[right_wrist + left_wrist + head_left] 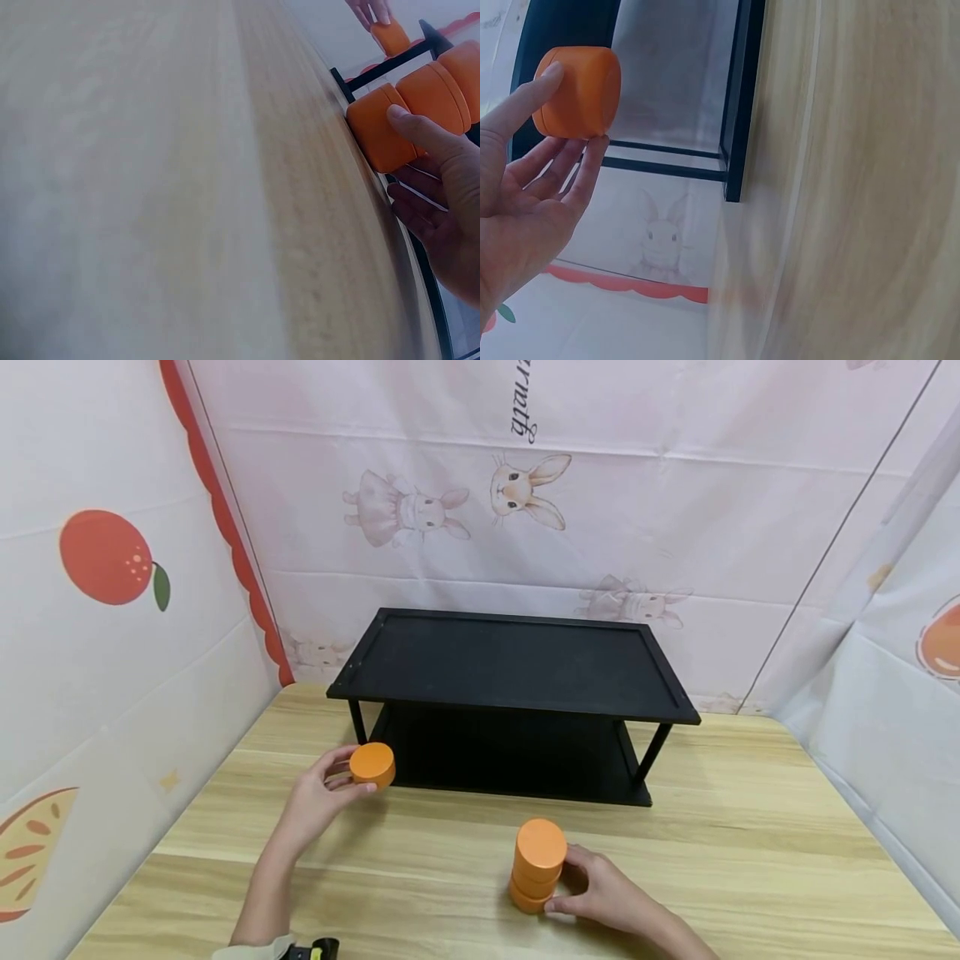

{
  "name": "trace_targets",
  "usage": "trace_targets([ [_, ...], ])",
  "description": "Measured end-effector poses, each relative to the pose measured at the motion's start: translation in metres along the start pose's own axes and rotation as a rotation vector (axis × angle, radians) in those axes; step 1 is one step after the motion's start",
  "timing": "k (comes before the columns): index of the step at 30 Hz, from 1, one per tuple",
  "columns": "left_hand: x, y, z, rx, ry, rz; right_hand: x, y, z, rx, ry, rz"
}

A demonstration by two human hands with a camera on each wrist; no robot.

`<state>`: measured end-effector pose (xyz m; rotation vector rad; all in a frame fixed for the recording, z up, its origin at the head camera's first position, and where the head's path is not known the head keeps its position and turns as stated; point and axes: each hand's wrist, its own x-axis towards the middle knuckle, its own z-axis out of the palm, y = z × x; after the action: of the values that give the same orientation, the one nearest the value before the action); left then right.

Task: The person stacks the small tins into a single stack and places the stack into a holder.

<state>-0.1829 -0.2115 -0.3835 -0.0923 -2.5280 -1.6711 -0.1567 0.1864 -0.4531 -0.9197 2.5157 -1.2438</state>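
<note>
The left hand (322, 793) has its fingers partly spread and bent, gripping a single orange cylinder (372, 766) between the thumb on one side and the fingertips on the other; in the left wrist view the thumb lies flat on the cylinder's side, near a thin seam, while the fingers meet it from the opposite side. That cylinder is held up above the counter (420, 868), its flat face upward, near the front left post of a black rack (510, 660). The right hand (611, 893) has its thumb and fingers set apart and curved about a stack (538, 864) of orange cylinders, the thumb pressed to the lowest one. The right wrist view shows three cylinders in this stack, end to end, so there are four orange cylinders in all: one in the left hand and three at the right. The stack is upright just in front of the rack, toward its right part; whether its base quite touches the counter cannot be told. There is one rack, with two levels, an upper and a lower, and two front posts. Behind it hangs one pale cloth (637, 535) printed with rabbits.
</note>
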Motion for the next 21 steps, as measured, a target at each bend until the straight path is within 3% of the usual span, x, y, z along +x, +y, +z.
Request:
trace_targets([
  [21,-0.002,0.008,0.013,-0.007,-0.013,0.054,-0.001,-0.001,-0.001,-0.001,-0.004,-0.017],
])
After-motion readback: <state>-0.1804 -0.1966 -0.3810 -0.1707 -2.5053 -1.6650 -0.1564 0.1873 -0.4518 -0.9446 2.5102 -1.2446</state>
